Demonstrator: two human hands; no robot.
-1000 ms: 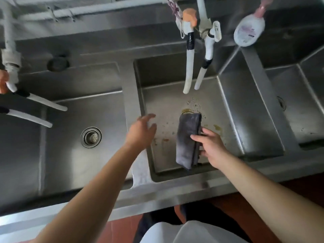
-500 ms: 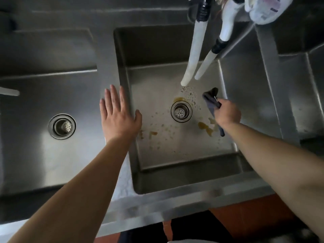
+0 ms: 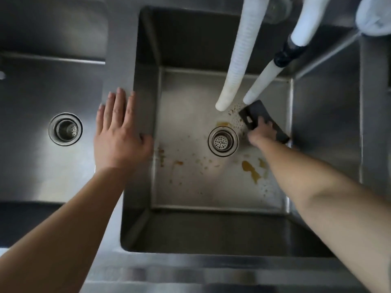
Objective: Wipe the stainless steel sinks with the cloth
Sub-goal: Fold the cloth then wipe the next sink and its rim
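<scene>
both hands are in view from my head camera: my left hand (image 3: 118, 134) lies flat, fingers straight, palm down on the steel divider (image 3: 120, 60) between the left sink (image 3: 31, 85) and the middle sink (image 3: 190, 187), its thumb at the middle basin's left rim. my right hand (image 3: 259, 134) is reached down into the middle sink and grasps the dark grey cloth (image 3: 261, 115), fingers curled over it, pressing it to the basin floor toward the far right corner. the cloth sticks out beyond my knuckles to the far side and to the right, just right of the drain strainer (image 3: 223, 141). two white hoses (image 3: 239, 60) hang over the basin, and the tip of the right one sits just above the cloth's far edge. orange-brown stains (image 3: 250, 169) and specks mark the floor near my right forearm and left of the drain. the left sink has its own drain (image 3: 65, 129), just left of my left hand. a white bottle (image 3: 374, 15) shows at the far right corner, blurred.
</scene>
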